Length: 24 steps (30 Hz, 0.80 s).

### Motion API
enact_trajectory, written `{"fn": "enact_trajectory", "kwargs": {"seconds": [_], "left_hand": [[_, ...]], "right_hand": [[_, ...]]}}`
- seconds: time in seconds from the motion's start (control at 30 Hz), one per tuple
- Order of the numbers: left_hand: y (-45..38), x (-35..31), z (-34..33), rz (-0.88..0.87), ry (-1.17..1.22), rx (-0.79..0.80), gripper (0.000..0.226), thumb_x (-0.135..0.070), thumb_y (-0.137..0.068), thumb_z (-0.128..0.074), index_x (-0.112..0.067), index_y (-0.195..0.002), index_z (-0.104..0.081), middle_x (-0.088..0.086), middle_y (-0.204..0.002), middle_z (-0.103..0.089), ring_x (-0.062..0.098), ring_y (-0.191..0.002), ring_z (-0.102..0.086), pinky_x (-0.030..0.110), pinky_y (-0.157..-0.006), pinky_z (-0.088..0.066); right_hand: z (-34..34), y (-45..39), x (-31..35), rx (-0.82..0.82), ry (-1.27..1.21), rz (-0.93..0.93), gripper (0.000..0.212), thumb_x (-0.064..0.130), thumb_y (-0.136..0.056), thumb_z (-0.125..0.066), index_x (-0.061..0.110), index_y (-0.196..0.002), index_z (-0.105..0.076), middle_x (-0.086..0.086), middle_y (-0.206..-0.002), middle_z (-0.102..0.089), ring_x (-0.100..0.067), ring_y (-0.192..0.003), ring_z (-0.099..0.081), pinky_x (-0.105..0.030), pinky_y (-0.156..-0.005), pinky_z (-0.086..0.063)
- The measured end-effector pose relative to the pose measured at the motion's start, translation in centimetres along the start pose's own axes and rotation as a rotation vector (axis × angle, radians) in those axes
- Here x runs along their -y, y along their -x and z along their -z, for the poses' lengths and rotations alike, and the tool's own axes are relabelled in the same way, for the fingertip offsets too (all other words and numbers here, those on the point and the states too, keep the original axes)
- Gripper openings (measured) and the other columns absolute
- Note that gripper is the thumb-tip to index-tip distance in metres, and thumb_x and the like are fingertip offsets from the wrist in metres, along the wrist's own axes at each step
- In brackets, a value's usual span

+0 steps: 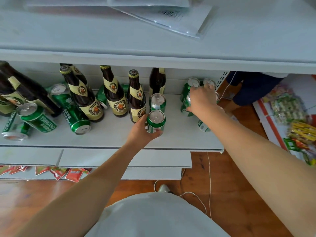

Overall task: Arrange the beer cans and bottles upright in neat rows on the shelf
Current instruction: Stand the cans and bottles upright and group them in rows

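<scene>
At frame centre, on the shelf (111,137), left hand (139,132) grips an upright can (156,122); right hand (202,100) fingers curl round another can (187,105).

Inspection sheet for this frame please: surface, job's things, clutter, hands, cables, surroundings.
Surface: white shelf, bare along its front edge.
Job's things: brown bottles upright at the back; green cans lying on their sides at left; upright cans at right.
Clutter: plastic sleeves on the upper shelf.
Hands: left hand grips an upright can; right hand grips a can among the right group.
Cables: white cord on the floor.
Surroundings: wooden floor, snack packets at right.
</scene>
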<state>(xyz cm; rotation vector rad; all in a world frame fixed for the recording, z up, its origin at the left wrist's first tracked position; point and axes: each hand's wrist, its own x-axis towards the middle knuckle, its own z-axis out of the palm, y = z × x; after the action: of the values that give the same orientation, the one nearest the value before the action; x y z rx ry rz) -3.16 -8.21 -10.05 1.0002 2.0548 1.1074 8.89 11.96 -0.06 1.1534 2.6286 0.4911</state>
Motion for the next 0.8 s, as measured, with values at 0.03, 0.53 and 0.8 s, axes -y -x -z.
{"fn": "enact_trajectory", "kwargs": {"seconds": [0.03, 0.53, 0.8], "left_hand": [[0.0, 0.0, 0.1, -0.003, 0.004, 0.003, 0.069, -0.045, -0.069, -0.082, -0.03, -0.128, -0.049, -0.013, -0.121, -0.062, 0.01, -0.11, -0.06, 0.038, -0.094, -0.055], [0.2, 0.1, 0.7, -0.011, -0.007, 0.0, 0.068, -0.037, -0.07, -0.085, -0.028, -0.128, -0.051, -0.015, -0.117, -0.064, 0.006, -0.108, -0.06, 0.029, -0.091, -0.053], [0.3, 0.3, 0.4, -0.019, -0.058, -0.027, 0.071, -0.045, -0.07, -0.08, -0.026, -0.13, -0.048, -0.009, -0.123, -0.061, 0.013, -0.11, -0.059, 0.04, -0.092, -0.054]], "right_hand": [[0.0, 0.1, 0.0, -0.006, -0.027, 0.001, 0.068, 0.055, -0.076, -0.073, 0.012, -0.124, -0.051, -0.01, -0.108, -0.066, -0.031, -0.107, -0.054, -0.038, -0.09, -0.038], [-0.5, 0.5, 1.5, 0.088, -0.586, 0.121, 0.055, 0.048, -0.075, -0.073, 0.008, -0.107, -0.054, -0.012, -0.102, -0.056, -0.026, -0.082, -0.057, -0.035, -0.064, -0.048], [-0.4, 0.2, 0.6, -0.033, -0.672, 0.075, 0.061, 0.057, -0.096, -0.043, 0.006, -0.129, -0.053, -0.012, -0.114, -0.064, -0.026, -0.099, -0.063, -0.039, -0.081, -0.055]]}}
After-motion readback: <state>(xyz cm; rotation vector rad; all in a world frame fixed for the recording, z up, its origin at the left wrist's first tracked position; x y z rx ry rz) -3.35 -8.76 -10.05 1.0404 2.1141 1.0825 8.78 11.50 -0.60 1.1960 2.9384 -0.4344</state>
